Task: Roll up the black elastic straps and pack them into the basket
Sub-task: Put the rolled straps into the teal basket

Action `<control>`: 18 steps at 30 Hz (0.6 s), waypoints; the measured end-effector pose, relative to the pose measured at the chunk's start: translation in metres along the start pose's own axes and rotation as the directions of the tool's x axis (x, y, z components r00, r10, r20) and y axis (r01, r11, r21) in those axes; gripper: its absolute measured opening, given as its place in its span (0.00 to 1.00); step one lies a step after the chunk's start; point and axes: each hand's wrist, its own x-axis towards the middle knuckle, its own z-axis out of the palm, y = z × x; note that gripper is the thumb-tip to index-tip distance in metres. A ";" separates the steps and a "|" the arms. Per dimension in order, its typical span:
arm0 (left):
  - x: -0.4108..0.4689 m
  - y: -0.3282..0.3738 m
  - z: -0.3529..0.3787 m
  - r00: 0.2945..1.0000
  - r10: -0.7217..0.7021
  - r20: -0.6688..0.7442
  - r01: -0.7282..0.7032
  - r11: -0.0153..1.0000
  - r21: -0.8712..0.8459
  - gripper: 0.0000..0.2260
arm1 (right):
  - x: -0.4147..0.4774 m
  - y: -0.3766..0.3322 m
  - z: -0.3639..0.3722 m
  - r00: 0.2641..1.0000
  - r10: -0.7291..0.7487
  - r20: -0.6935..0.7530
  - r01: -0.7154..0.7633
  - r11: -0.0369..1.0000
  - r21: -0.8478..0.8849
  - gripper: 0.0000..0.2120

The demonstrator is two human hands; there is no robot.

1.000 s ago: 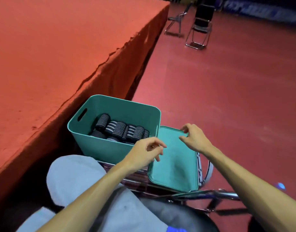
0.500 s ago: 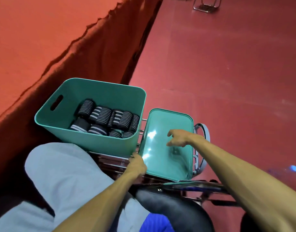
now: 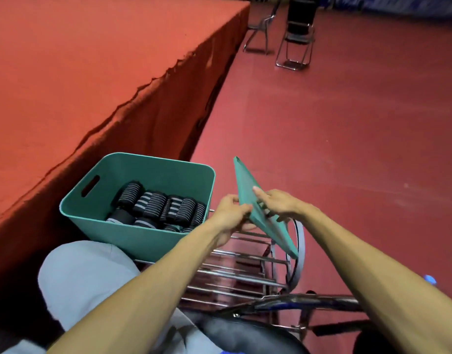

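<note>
A teal plastic basket [image 3: 122, 227] sits on a chrome wire rack [image 3: 235, 272] in front of my knee. Several rolled black elastic straps with white stripes [image 3: 153, 208] fill its bottom. To its right, a flat teal lid [image 3: 247, 185] is tilted up on edge above the rack. My left hand [image 3: 230, 213] grips the lid's near left edge. My right hand [image 3: 278, 203] holds the lid from the right, with a finger laid on its upper face.
A raised platform covered in red cloth [image 3: 92, 72] runs along the left, close behind the basket. Red floor spreads to the right. Two folding chairs [image 3: 293, 39] stand far back. A black seat [image 3: 245, 335] and metal tubes lie under my arms.
The lid lay flat on the rack with my right hand resting on it; now both hands hold it and it is raised and tilted on edge. The view has tipped up.
</note>
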 end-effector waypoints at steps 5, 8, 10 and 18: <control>-0.003 0.081 -0.002 0.973 0.221 -0.063 -0.228 0.964 -0.138 0.07 | -0.028 -0.025 -0.040 0.907 -0.313 -0.282 0.370 0.912 0.178 0.31; -0.008 0.121 -0.020 0.922 0.353 -0.161 -0.374 0.918 -0.131 0.07 | -0.032 -0.041 -0.046 0.747 -0.540 -0.387 0.529 0.836 -0.146 0.23; -0.020 0.142 -0.032 0.886 0.433 -0.166 -0.448 0.891 -0.069 0.07 | -0.025 -0.055 -0.043 0.603 -0.625 -0.496 0.612 0.761 -0.214 0.21; -0.049 0.169 -0.119 0.762 0.613 -0.207 -0.530 0.775 0.343 0.11 | -0.003 -0.154 -0.028 0.486 -0.076 -0.871 0.742 0.562 0.365 0.05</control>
